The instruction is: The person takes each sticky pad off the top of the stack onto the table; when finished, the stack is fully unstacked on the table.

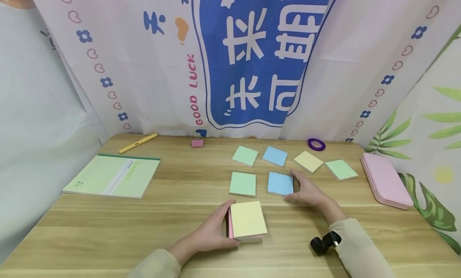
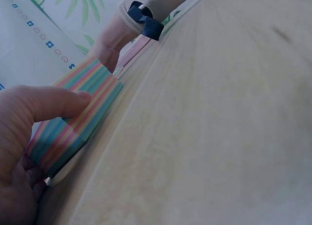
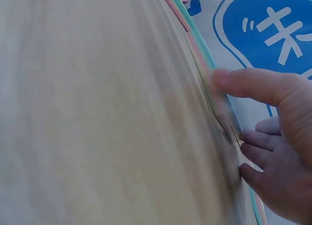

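In the head view, my left hand (image 1: 212, 230) grips a stack of sticky note pads (image 1: 248, 219), yellow on top, at the front of the table. The left wrist view shows the thumb along the stack's striped multicoloured side (image 2: 100, 100). My right hand (image 1: 307, 190) holds a thin blue sticky note pad (image 1: 280, 184) by its right side, thumb at the near corner and fingers at the far one. Left of that lies a green pad (image 1: 243, 184). Behind are another green pad (image 1: 245, 156), a blue pad (image 1: 275, 156), a yellow pad (image 1: 308, 161) and a third green pad (image 1: 341, 169).
A green notebook (image 1: 113, 176) and a yellow pen (image 1: 138, 143) lie on the left. At the back are a pink binder clip (image 1: 197, 143) and a purple tape roll (image 1: 316, 145). A pink case (image 1: 386, 180) lies by the right edge. A printed curtain (image 1: 162, 90) hangs behind.
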The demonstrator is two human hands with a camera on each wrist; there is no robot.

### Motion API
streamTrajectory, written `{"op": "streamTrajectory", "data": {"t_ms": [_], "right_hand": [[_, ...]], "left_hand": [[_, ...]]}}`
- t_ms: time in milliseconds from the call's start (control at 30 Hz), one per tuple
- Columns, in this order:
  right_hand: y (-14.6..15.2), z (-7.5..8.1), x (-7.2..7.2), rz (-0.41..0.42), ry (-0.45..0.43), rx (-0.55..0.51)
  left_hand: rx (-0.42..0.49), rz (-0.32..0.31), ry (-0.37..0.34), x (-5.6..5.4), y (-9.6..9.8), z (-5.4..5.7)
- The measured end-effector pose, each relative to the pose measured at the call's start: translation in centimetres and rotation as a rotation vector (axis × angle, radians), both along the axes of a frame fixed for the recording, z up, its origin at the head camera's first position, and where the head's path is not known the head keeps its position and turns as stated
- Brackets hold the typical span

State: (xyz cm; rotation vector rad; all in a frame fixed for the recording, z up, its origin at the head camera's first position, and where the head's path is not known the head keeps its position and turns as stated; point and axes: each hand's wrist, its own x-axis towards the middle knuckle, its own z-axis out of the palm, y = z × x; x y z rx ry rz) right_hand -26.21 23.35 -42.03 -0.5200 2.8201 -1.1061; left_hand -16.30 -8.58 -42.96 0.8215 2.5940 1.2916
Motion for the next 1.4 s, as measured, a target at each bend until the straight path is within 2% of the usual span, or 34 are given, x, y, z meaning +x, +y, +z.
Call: {"op": "streamTrajectory", "data": {"t_ms": [133,233,433,600,800,1000,1400], "right_hand": [[-0.1,0.4,0.4,0.012,-0.042,-0.069],[-0.7,1.3,1.1,0.051,-0.053,-0.140],[-3.0,3.2,3.7,0.184,0.025,-0.254],[-4.6,3.5,6.0,0.262,0.055,-0.313],[-6.9,3.0,8.0,0.325,-0.004,-0.212],[-8.6,2.1,8.6,0.323,-0.047,-0.080],[-8.9,2.0,8.5,0.356,0.083,0.069]], "left_hand": [[0.002,-0.003,0.000,0.0,0.0,0.0],[0.005,-0.004,-0.003,0.0,0.0,0.0],[-0.001,-0.004,-0.003,-0.1,0.1,0.1],[0.004,-0.010,-0.008,-0.1,0.3,0.0],[0.016,-0.012,-0.003,-0.2,0.2,0.0],[0.013,-0.010,0.019,-0.2,-0.2,0.0],[0.008,-0.024,0.027,-0.2,0.0,0.0]]}}
